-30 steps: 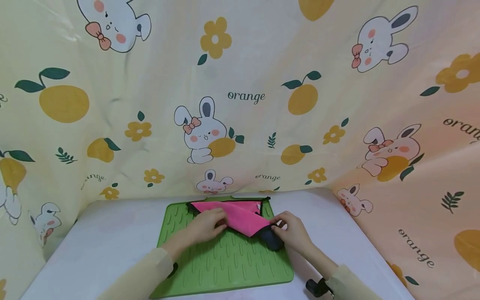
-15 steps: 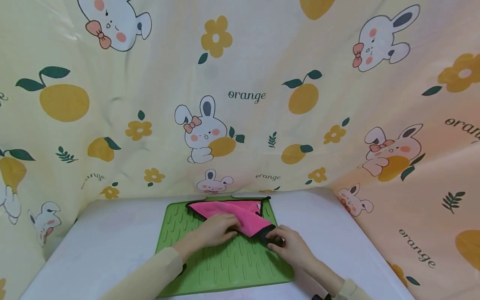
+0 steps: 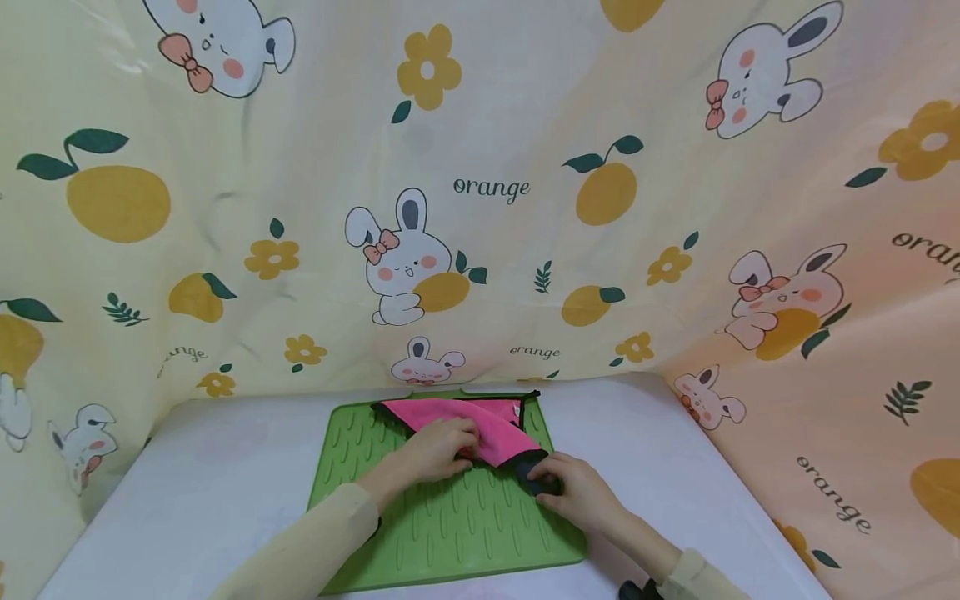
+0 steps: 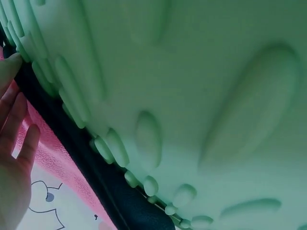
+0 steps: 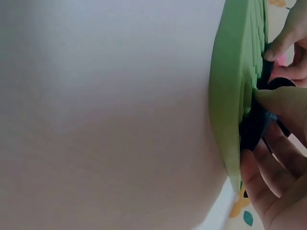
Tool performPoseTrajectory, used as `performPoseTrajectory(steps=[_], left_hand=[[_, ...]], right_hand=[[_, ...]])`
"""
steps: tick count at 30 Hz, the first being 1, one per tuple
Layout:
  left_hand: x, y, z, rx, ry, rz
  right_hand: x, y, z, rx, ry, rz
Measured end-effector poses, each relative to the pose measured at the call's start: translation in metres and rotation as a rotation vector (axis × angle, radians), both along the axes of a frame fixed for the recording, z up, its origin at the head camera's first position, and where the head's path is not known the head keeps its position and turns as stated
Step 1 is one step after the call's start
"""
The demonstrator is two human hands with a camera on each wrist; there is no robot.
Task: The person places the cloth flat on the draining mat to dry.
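A pink cloth (image 3: 498, 435) with black edging lies folded on a green ridged mat (image 3: 450, 542). My left hand (image 3: 437, 450) pinches the cloth's near edge; in the left wrist view, the thumb is on the black edging (image 4: 72, 132) and the fingers are against the pink side. At the cloth's right corner is a dark, bulging piece (image 3: 528, 472); whether it is joined to the cloth I cannot tell. My right hand (image 3: 581, 492) grips that piece between thumb and fingers, low over the mat's right side.
Under the mat is a white tabletop (image 3: 225, 483). Behind and to the right hangs a pale curtain (image 3: 510, 275) printed with rabbits and oranges. A black strap piece (image 3: 637, 590) is at my right wrist.
My left hand has slid rightward along the cloth's near edge. My right hand has shifted from the cloth's corner down onto the dark piece, which has moved slightly up and left.
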State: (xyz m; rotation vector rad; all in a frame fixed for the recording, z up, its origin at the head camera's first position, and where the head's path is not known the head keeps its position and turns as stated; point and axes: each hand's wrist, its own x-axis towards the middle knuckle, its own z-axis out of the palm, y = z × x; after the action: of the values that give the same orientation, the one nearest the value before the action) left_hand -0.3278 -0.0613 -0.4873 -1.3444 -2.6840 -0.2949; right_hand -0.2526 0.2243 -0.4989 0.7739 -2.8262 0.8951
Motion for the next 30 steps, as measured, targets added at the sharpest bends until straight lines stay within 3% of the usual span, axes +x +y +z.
performPoseTrajectory(steps=[12,19,30], left_hand=[[-0.001,0.000,-0.001,0.009,-0.020,0.014],[-0.001,-0.006,-0.002,0.024,-0.028,0.013],[0.013,-0.023,0.013,0.148,-0.060,0.041]], right_hand=[[-0.002,-0.001,-0.002,-0.006,0.046,-0.031],[0.000,0.001,-0.003,-0.085,0.047,-0.029],[0.000,0.008,0.002,-0.197,0.040,-0.062]])
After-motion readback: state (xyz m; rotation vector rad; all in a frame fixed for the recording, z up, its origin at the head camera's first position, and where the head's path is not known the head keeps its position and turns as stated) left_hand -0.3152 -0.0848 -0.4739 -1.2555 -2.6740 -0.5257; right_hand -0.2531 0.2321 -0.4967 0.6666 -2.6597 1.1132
